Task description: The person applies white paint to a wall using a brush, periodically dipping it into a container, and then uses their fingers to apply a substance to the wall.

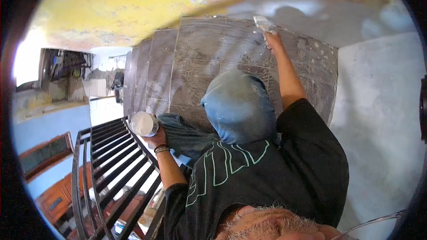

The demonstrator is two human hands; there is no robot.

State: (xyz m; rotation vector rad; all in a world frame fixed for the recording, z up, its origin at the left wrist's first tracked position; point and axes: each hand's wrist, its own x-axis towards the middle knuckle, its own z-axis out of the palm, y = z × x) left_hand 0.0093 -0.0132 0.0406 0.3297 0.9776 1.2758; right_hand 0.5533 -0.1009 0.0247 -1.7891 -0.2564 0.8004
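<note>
My right hand (273, 41) is closed around a paintbrush (262, 22), the arm stretched far forward. Its pale, broad end is at the foot of the wall, where the tiled floor (195, 58) meets a grey-white painted strip (307, 20). On the other side, my left hand (155, 139) grips a round container (144, 124) with a white surface filling its top, beside the black railing. Between my arms is a bent knee in faded blue jeans (238, 104).
Yellow, patchy wall (106, 9) runs across the front. A pale wall (378, 106) stands close on my right. Stair edges (141, 73) step away to the left. The black metal railing (115, 164) guards a drop toward a lower room with wooden doors (62, 195).
</note>
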